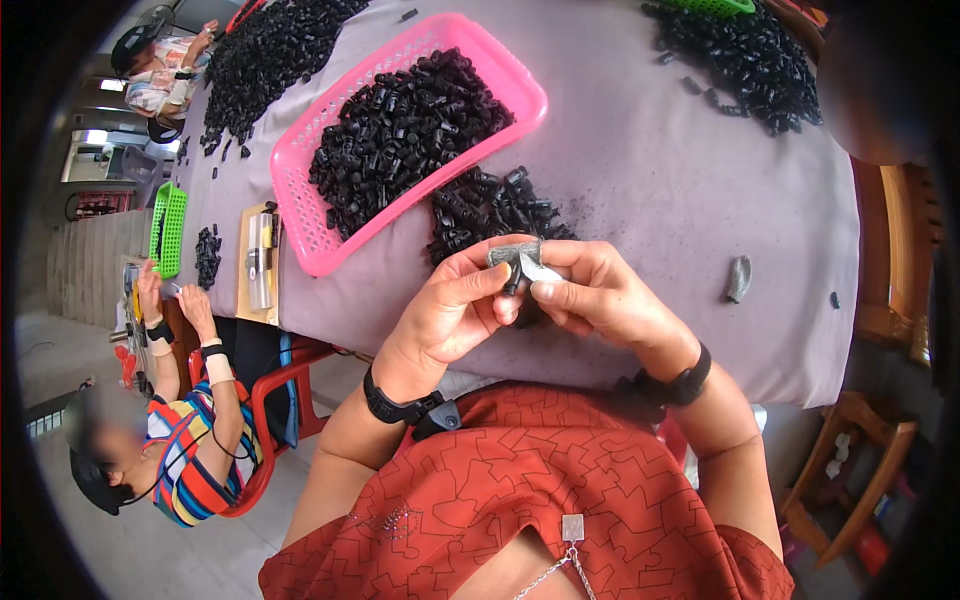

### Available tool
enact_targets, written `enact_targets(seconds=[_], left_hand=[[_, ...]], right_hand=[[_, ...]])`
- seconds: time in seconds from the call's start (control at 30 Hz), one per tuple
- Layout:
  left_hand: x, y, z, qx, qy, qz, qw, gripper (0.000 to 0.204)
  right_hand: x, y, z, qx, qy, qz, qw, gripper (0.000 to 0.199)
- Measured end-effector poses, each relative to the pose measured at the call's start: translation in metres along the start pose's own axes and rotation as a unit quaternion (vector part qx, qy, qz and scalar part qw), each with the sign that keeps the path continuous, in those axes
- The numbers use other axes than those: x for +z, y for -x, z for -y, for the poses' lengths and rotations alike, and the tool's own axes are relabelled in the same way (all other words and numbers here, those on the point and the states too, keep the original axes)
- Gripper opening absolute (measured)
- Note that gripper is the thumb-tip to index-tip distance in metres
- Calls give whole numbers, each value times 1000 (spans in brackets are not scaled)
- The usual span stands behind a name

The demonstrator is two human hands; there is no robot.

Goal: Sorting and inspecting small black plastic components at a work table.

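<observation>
Both my hands meet in the middle, at the near side of a heap of black plastic parts (490,212). My left hand (450,305) is closed, pinching a small black plastic part (514,277) between thumb and fingers. A grey knitted finger sleeve (512,252) covers the fingertip of its index finger. Closed as well, my right hand (610,290) grips a short pale blade (537,270), its pointed end against or close beside the black part. The blade's handle, if any, is hidden by my fingers.
Beyond my hands a pink basket (287,215) holds many black parts. More heaps lie at the far left (270,70) and far right (750,75). A grey fabric piece (739,278) rests at right. Two people work at left, near a green basket (170,230).
</observation>
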State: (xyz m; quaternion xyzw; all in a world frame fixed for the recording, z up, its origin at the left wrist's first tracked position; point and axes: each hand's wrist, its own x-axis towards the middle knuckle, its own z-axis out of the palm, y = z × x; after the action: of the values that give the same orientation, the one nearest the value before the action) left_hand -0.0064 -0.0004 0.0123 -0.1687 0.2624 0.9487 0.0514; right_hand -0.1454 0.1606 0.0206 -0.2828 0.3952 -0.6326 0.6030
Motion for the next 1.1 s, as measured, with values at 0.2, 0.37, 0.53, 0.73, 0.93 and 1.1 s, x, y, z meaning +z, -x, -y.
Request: enact_targets(seconds=[0.2,0.37,0.53,0.73,0.93,1.1], left_hand=[[4,-2,-1,22,-1,-18,1000,33],[7,1,-3,32,-37,-47,998,31],[10,5,-1,32,-37,-38,998,33],[4,16,-54,241,-182,-62,951,32],[-1,35,-89,431,-426,-270,749,31],[-15,53,-40,221,-521,-196,801,32]], right_hand=[[6,3,6,-4,-24,30,999,47],[8,2,12,11,0,31,999,53],[4,3,2,4,9,18,1000,47],[3,-1,1,-69,-51,-124,989,36],[-6,-5,-3,-75,-42,-151,985,30],[-5,-8,-6,-55,-23,-143,988,21]])
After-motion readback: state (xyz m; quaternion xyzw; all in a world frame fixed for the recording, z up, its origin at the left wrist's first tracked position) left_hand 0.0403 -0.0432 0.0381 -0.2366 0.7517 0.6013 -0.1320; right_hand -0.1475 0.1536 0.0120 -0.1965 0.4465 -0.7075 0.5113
